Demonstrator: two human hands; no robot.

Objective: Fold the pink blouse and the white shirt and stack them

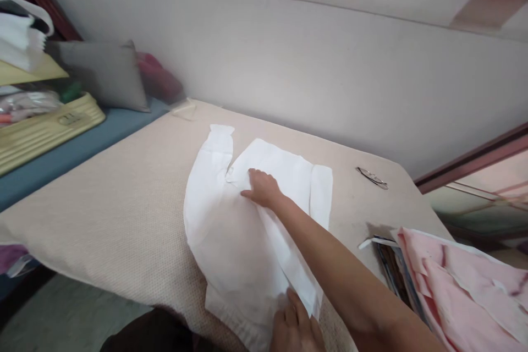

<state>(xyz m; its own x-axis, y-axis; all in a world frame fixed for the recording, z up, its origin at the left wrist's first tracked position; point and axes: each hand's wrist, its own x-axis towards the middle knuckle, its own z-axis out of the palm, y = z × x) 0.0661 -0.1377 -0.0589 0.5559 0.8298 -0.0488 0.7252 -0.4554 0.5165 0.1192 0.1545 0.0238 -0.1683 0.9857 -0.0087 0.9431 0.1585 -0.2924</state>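
The only mark I find is a small one on the yellow basket [45,135] at the left of the frame, and it is too blurred to be read. The table [124,198] wears a beige, finely textured cover and fills the middle of the frame; behind it stands a pale wall [289,66]. In the upper left, a grey pillow [99,77] leans on a blue surface [124,126], beside a blurred magenta thing [159,76]. Glasses [372,177] lie on the table at the right, and pink cloth [474,291] is heaped in the lower right corner. A grey floor [82,308] shows in the lower left. The white garment [235,253] lies on the table from the centre down to the bottom edge, with a sleeve stretched toward the upper left. The right hand [264,190] rests on its upper part, near the inner end of this sleeve; the fingers are close together and slightly bent, the thumb a little apart, with cloth under them. The left hand [295,324], at the bottom, touches the garment beside a folded strip with bent fingers; whether it pinches the cloth, I cannot tell.
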